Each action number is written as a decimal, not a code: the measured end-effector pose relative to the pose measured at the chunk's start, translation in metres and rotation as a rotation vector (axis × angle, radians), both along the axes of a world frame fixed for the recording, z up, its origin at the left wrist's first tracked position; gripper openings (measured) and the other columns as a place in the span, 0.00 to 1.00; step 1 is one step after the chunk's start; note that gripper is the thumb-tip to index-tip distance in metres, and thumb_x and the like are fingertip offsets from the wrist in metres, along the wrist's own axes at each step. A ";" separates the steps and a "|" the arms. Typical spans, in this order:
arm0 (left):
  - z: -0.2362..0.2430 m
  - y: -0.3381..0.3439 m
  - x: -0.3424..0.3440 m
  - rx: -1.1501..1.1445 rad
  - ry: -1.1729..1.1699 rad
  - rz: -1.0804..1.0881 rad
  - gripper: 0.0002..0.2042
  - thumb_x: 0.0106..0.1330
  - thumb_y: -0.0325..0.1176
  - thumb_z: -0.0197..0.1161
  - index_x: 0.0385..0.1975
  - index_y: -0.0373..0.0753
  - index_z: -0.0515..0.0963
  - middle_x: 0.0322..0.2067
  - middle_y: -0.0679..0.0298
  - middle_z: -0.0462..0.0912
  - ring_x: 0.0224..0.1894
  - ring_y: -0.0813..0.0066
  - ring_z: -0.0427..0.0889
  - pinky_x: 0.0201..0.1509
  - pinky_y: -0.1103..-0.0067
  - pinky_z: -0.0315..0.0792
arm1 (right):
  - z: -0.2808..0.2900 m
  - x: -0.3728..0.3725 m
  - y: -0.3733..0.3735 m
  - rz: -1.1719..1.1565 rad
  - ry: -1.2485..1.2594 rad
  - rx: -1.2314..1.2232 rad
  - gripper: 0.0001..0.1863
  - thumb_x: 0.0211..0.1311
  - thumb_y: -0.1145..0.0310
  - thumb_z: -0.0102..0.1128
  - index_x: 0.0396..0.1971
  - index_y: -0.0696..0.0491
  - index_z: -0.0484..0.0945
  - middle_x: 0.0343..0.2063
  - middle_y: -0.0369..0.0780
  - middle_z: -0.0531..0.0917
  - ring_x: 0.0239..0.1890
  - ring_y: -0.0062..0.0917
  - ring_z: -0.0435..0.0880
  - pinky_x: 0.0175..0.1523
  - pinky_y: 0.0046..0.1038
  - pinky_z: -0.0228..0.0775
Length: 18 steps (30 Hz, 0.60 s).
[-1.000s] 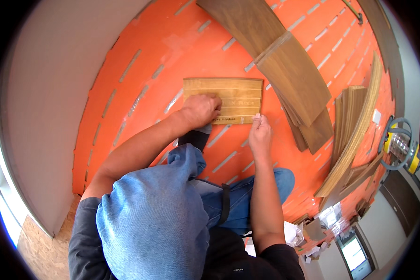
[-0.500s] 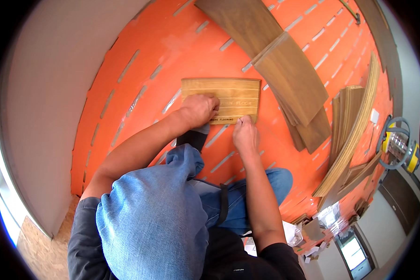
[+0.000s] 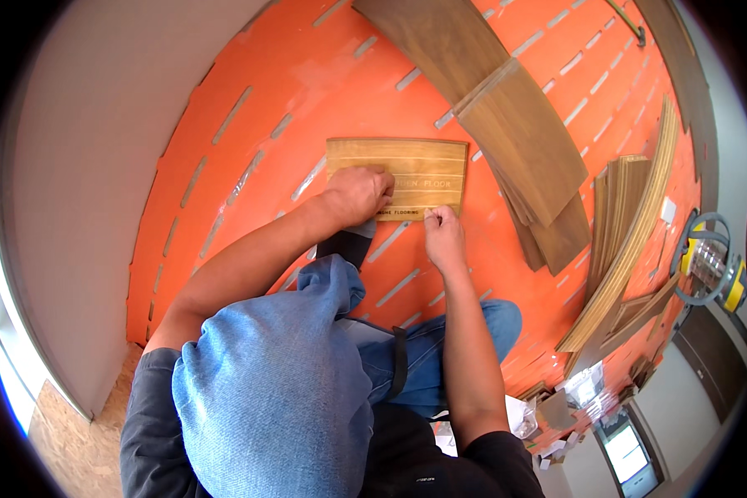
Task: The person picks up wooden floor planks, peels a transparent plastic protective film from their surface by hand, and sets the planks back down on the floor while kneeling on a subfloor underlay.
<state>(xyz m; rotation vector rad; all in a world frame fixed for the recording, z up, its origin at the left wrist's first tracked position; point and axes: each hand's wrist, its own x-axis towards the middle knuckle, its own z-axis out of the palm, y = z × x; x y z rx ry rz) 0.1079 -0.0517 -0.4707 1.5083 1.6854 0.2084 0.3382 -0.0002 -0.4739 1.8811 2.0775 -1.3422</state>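
Observation:
A short tan wooden board (image 3: 407,155) with pale lines and lettering lies in front of me, over the orange sheeting. My left hand (image 3: 363,192) is closed over its near-left part, fingers curled against its face; the thumb is hidden. At the board's near edge, right of the middle, my right hand (image 3: 445,231) makes a pinch with its fingertips touching the board. Whatever sits in that pinch is too small to make out. My dark sock (image 3: 344,245) shows just below the board, and my knee in blue jeans (image 3: 496,328) is bent to the right.
Brown floor planks (image 3: 523,141) lie overlapped beyond the board to the right. Further right stand a stack of planks (image 3: 618,212) and a long curved-looking plank (image 3: 635,249). A hammer-like tool (image 3: 639,35) lies at the far right. A white wall (image 3: 100,166) borders the left.
The view has shifted slightly, so the whole scene sits a little further right. My right fingertips have changed their pinch a little at the board's near edge; my left hand keeps its place.

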 end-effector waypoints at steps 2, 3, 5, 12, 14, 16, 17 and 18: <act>0.000 0.000 0.000 0.002 0.003 0.001 0.08 0.67 0.41 0.68 0.36 0.45 0.82 0.37 0.62 0.87 0.45 0.58 0.87 0.46 0.63 0.81 | 0.000 0.001 0.000 0.009 -0.013 0.007 0.13 0.73 0.63 0.60 0.34 0.60 0.78 0.28 0.51 0.83 0.34 0.45 0.84 0.41 0.42 0.75; -0.002 -0.001 0.000 0.002 0.005 0.001 0.08 0.67 0.41 0.68 0.36 0.45 0.82 0.37 0.62 0.87 0.45 0.58 0.87 0.46 0.63 0.81 | 0.000 0.000 0.000 0.011 -0.019 0.016 0.13 0.72 0.63 0.61 0.33 0.60 0.78 0.26 0.49 0.82 0.32 0.40 0.82 0.40 0.40 0.75; -0.003 -0.001 0.000 -0.001 0.003 0.003 0.08 0.67 0.41 0.69 0.36 0.45 0.82 0.37 0.62 0.87 0.45 0.58 0.87 0.46 0.63 0.81 | 0.001 -0.002 -0.001 -0.005 -0.007 0.018 0.13 0.72 0.64 0.61 0.33 0.60 0.78 0.25 0.48 0.82 0.30 0.37 0.82 0.39 0.39 0.74; -0.002 -0.002 0.000 -0.004 0.002 0.004 0.07 0.67 0.40 0.69 0.35 0.45 0.82 0.38 0.63 0.86 0.45 0.58 0.87 0.46 0.63 0.81 | -0.013 0.004 -0.007 -0.222 0.177 -0.178 0.12 0.72 0.66 0.60 0.32 0.59 0.78 0.22 0.38 0.79 0.25 0.22 0.75 0.33 0.31 0.69; -0.001 -0.001 0.000 0.009 -0.001 0.009 0.08 0.67 0.40 0.69 0.35 0.45 0.82 0.38 0.63 0.86 0.45 0.58 0.87 0.46 0.63 0.81 | -0.017 0.006 -0.010 -0.286 0.242 -0.226 0.11 0.73 0.66 0.61 0.31 0.57 0.77 0.21 0.33 0.75 0.24 0.17 0.70 0.31 0.27 0.65; -0.002 0.000 0.001 0.023 -0.010 0.010 0.08 0.67 0.40 0.69 0.35 0.45 0.82 0.38 0.63 0.86 0.45 0.58 0.87 0.46 0.63 0.81 | -0.024 0.009 -0.012 -0.317 0.303 -0.228 0.10 0.74 0.67 0.60 0.32 0.53 0.76 0.20 0.28 0.70 0.23 0.12 0.65 0.27 0.23 0.60; -0.001 0.000 0.001 0.006 -0.007 0.007 0.08 0.67 0.40 0.69 0.35 0.45 0.82 0.38 0.63 0.87 0.45 0.58 0.87 0.46 0.63 0.81 | -0.022 0.007 -0.012 -0.295 0.289 -0.192 0.09 0.74 0.67 0.61 0.32 0.54 0.76 0.20 0.28 0.71 0.23 0.12 0.66 0.28 0.23 0.61; -0.001 0.001 0.000 -0.011 -0.004 0.003 0.08 0.67 0.40 0.69 0.35 0.45 0.82 0.38 0.63 0.87 0.45 0.58 0.87 0.46 0.63 0.81 | -0.020 0.005 -0.013 -0.273 0.273 -0.155 0.09 0.73 0.67 0.61 0.32 0.54 0.76 0.21 0.29 0.72 0.24 0.13 0.67 0.28 0.23 0.62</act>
